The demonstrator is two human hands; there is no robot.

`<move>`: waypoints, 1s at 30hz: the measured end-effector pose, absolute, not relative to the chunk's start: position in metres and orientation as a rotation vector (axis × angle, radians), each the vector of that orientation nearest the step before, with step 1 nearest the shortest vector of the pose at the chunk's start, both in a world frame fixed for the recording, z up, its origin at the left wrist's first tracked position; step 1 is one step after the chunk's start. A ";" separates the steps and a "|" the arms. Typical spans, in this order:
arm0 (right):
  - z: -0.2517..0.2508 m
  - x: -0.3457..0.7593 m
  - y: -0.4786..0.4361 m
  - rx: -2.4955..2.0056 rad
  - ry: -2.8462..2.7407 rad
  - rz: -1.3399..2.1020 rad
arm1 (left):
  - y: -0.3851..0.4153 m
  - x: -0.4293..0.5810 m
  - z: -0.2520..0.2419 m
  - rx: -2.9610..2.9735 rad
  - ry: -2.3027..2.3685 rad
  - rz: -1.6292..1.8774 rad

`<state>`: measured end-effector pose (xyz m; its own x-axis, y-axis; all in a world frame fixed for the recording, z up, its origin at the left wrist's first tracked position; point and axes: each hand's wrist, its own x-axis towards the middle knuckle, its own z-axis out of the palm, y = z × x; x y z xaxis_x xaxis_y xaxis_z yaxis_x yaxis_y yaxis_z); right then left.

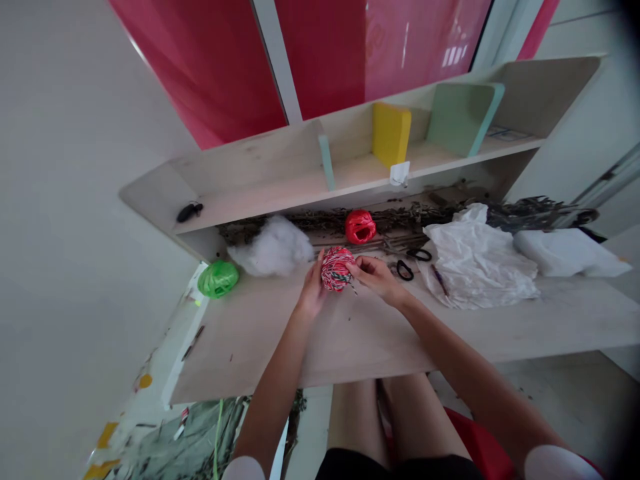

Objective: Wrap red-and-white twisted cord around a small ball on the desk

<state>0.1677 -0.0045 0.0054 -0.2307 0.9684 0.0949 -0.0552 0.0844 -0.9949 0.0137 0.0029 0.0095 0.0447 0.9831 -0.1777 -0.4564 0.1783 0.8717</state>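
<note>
A ball of red, white and green twisted raffia twine [336,269] sits just above the pale wooden desktop [310,340]. My left hand [313,290] grips it from the left, and my right hand [376,277] pinches it from the right, with a short loose end showing below. Beyond the ball lies a red raffia ball [360,225]. Black-handled scissors [413,261] rest to the right of my right hand, and a green raffia ball [218,279] sits to the left.
A white fibre wad [270,245] and a crumpled white plastic bag [475,260] flank the dried twigs [350,223] along the desk's back. A white pad [565,253] lies far right. Above stands a wooden shelf [250,190] with a yellow block [391,133]. My knees lie below the desk's front edge.
</note>
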 end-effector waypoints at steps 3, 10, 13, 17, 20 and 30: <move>0.002 0.168 -0.003 -1.010 -1.412 1.289 | 0.004 0.014 0.004 0.905 1.073 1.383; 0.002 0.168 -0.003 -0.966 -1.436 1.258 | -0.003 0.022 0.001 0.908 1.099 1.093; 0.004 0.171 -0.004 -0.934 -1.361 1.369 | -0.004 0.022 0.002 0.888 1.075 1.079; 0.003 0.176 -0.002 -0.905 -1.211 1.460 | -0.003 0.016 0.005 0.785 0.983 1.074; 0.000 0.179 0.001 -0.885 -1.168 1.461 | -0.002 0.011 0.007 0.692 0.874 1.083; 0.000 0.175 -0.001 -1.100 -1.402 1.318 | -0.003 0.008 0.016 0.492 0.676 1.113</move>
